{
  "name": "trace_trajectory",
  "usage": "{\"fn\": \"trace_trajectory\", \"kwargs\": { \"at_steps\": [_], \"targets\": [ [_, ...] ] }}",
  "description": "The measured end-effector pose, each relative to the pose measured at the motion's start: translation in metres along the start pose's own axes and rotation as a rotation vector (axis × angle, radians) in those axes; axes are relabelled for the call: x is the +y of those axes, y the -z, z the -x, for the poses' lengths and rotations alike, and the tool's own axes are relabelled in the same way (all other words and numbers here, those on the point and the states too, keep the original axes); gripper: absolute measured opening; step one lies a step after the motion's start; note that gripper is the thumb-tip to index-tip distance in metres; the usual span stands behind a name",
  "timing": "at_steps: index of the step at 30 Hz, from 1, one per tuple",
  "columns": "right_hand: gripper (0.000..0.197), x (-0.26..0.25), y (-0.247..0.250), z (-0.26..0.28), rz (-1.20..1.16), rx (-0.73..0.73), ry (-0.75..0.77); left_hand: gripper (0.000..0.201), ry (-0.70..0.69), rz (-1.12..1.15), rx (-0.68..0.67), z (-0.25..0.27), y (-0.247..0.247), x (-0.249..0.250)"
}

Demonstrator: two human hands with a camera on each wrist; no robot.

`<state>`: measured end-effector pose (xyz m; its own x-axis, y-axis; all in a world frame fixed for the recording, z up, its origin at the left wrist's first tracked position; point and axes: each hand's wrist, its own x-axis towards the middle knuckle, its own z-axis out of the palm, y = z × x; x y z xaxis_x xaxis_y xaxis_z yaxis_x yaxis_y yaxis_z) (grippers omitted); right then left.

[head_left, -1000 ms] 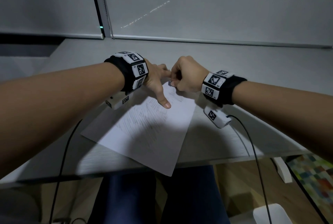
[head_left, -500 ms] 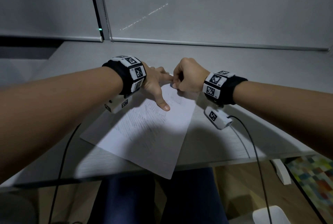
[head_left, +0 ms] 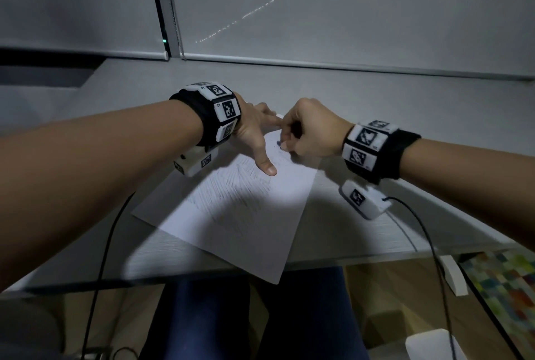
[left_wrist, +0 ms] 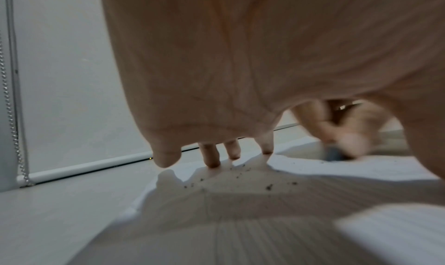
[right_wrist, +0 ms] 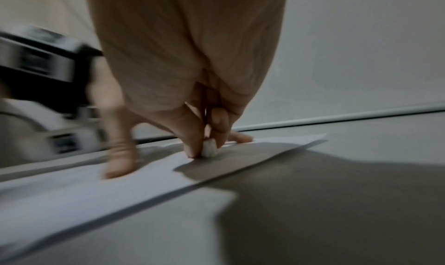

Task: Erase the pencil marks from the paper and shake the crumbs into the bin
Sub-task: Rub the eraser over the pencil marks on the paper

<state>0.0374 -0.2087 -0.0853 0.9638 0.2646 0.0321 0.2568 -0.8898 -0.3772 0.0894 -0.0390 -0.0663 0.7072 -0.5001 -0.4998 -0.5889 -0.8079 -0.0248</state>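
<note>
A white sheet of paper (head_left: 240,215) with faint pencil hatching lies slanted on the grey desk (head_left: 362,99), one corner past the front edge. My left hand (head_left: 254,133) presses flat on its far part, fingers spread and thumb stretched toward me. In the left wrist view its fingertips (left_wrist: 213,160) touch the paper (left_wrist: 265,221) among dark eraser crumbs (left_wrist: 268,187). My right hand (head_left: 307,133) pinches a small white eraser (right_wrist: 209,150) between thumb and fingers and holds it down on the paper (right_wrist: 72,193) close to the left index finger.
A closed roller blind (head_left: 347,12) stands behind the desk. Black cables (head_left: 428,244) run from the wrist cameras over the front edge. Below are my dark-trousered legs (head_left: 246,316), a white bin rim (head_left: 431,345) at bottom right and a coloured rug (head_left: 506,287).
The right hand with the eraser has shifted slightly back and forth on the paper's far part. The left hand stays pressed in place; the paper has not moved.
</note>
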Motion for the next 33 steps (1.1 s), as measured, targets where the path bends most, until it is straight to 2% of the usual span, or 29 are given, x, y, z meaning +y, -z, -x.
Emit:
{"fn": "trace_trajectory", "kwargs": {
  "at_steps": [2, 5, 10, 13, 19, 28, 33],
  "targets": [
    [0.005, -0.010, -0.003, 0.016, -0.010, -0.069, 0.082, 0.118, -0.004, 0.006, 0.008, 0.001, -0.001, 0.001],
    [0.006, -0.013, 0.001, 0.017, -0.005, -0.105, 0.113, 0.121, -0.005, 0.017, 0.004, 0.000, -0.001, 0.001],
    [0.009, -0.005, 0.003, -0.012, 0.048, 0.022, 0.031, 0.122, 0.044, 0.006, 0.008, 0.002, 0.002, 0.003],
    [0.007, -0.005, 0.001, -0.009, 0.049, 0.043, 0.023, 0.122, 0.041, -0.007, 0.019, 0.004, 0.001, 0.006],
    [0.011, -0.008, 0.003, 0.020, -0.028, -0.121, 0.126, 0.123, 0.013, -0.003, 0.029, 0.004, -0.001, 0.004],
    [0.009, 0.002, 0.000, -0.017, 0.024, 0.078, 0.016, 0.125, 0.058, -0.020, 0.013, 0.003, 0.001, 0.006],
    [0.004, -0.009, -0.003, 0.015, -0.015, -0.045, 0.111, 0.120, 0.025, 0.006, 0.010, 0.006, 0.000, 0.004]
  ]
}}
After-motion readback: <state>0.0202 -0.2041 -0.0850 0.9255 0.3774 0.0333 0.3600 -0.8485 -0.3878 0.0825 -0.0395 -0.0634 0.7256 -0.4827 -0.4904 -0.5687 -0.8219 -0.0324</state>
